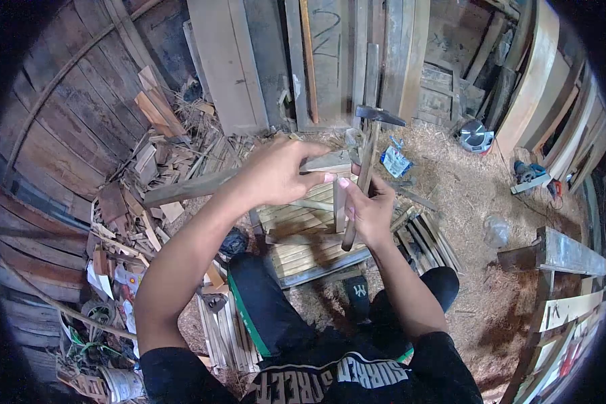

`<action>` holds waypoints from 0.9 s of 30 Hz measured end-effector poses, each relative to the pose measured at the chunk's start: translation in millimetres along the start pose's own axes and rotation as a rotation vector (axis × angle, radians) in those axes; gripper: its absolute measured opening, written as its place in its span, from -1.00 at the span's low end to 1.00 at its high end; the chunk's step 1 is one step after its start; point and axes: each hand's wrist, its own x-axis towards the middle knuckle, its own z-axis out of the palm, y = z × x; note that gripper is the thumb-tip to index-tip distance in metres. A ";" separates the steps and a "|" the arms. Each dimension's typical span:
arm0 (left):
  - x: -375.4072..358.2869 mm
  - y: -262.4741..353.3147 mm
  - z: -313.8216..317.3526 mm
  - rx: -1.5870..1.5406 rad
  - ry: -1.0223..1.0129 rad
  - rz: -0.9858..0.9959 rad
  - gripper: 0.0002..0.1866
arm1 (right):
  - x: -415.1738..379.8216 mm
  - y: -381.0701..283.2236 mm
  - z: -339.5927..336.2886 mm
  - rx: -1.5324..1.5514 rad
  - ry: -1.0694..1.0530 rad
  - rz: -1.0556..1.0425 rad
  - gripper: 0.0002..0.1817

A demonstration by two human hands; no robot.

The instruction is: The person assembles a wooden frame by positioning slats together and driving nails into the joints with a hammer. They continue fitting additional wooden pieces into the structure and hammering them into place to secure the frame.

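Note:
My left hand (284, 174) is closed over the end of a long wooden beam (195, 188), thumb below and fingers along its top. The beam runs off to the left. My right hand (372, 207) is closed around the handle of a hammer (380, 116), whose dark metal head points up. The same hand's thumb presses a short upright wooden piece (340, 212) just under the beam's end. Both thumbs nearly meet there. Below the hands lies a slatted wooden panel (310, 259) in front of my knees. Some right-hand fingers are hidden behind the hammer handle.
Scrap wood (161, 165) is heaped at the left. Boards (229, 67) lean against the back wall. A circular blade (475, 137) and a blue power tool (528, 174) lie on the sawdust floor at right. A slatted wooden frame (565, 269) stands at the right edge.

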 end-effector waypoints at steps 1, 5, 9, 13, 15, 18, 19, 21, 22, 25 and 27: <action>0.4 -2.1 0.9 -0.021 0.004 0.029 -0.50 | -0.2 0.6 0.3 0.000 -0.001 0.000 -0.58; 2.5 -7.2 0.6 -0.054 0.045 0.094 -0.48 | -2.5 -0.5 3.9 -0.056 0.027 -0.030 -0.59; 2.1 7.9 -4.0 -0.100 0.049 0.018 -0.50 | -4.9 -1.7 6.1 -0.035 0.062 -0.002 -0.60; -0.5 14.8 5.1 -0.090 0.161 -0.065 -0.58 | -4.4 2.5 8.6 -0.020 0.105 -0.015 -0.60; -0.1 16.2 8.0 -0.113 0.185 -0.064 -0.61 | -6.1 2.3 10.0 0.036 0.134 -0.001 -0.60; 3.3 17.0 12.0 -0.190 0.237 -0.085 -0.68 | -7.1 4.6 9.9 -0.011 0.115 -0.017 -0.61; 5.0 17.4 12.2 -0.241 0.262 -0.102 -0.70 | -7.3 5.0 11.0 -0.009 0.114 -0.018 -0.61; 6.9 20.7 11.3 -0.231 0.263 -0.124 -0.72 | -8.0 5.0 12.9 0.003 0.135 0.012 -0.61; 7.1 21.7 10.7 -0.223 0.263 -0.148 -0.74 | -8.6 3.7 13.0 0.004 0.134 0.012 -0.61; 7.1 22.0 7.8 -0.279 0.247 -0.147 -0.75 | -9.6 0.0 13.3 0.029 0.144 0.028 -0.59; 7.3 23.0 7.0 -0.280 0.247 -0.132 -0.75 | -10.5 -0.2 11.8 0.023 0.142 0.031 -0.59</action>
